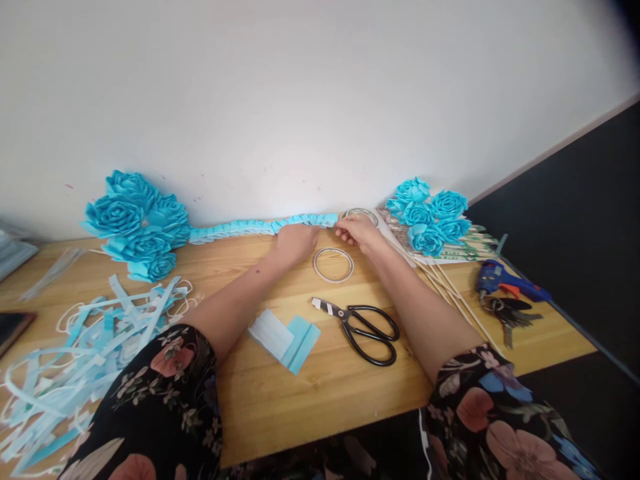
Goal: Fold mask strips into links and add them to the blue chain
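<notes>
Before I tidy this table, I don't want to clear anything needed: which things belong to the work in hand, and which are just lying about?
Likely in the work: pleated blue strip, by the left hand and right hand; blue-white pieces; scissors; pale ring; glue gun; blue flowers.

Likely just lying about: keys; heap of offcuts; dark flat object at the left edge.

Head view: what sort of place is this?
Probably a craft workspace, perhaps at home: blue artificial flowers, black-handled scissors and what looks like a glue gun lie on a wooden table.
</notes>
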Tool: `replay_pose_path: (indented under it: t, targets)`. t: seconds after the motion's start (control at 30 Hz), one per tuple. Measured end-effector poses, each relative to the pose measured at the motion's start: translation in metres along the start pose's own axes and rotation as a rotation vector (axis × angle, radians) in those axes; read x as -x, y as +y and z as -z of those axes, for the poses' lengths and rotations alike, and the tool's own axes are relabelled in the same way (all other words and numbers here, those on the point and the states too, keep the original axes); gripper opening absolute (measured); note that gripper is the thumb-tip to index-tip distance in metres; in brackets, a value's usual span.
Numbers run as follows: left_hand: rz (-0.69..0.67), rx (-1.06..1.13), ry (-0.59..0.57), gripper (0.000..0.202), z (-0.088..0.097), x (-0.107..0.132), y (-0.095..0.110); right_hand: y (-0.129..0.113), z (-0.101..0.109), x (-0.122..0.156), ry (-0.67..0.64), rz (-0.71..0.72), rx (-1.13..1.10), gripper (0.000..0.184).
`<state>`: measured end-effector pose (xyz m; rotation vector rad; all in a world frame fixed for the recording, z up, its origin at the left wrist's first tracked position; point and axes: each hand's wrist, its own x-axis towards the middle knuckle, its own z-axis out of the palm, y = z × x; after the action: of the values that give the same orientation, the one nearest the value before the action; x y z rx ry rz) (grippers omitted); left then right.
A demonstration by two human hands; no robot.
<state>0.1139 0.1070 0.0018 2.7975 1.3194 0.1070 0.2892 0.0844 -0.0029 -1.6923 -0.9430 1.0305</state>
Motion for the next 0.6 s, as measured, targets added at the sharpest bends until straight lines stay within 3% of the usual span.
replay_pose_path:
  t: [0.6]
  targets:
    - [0.025, 0.045, 0.055, 0.050, -0.0010, 0.0045, -0.0006, 0.0006, -0.0017, -0.0015, 0.011, -0.017, 0.054, 0.025]
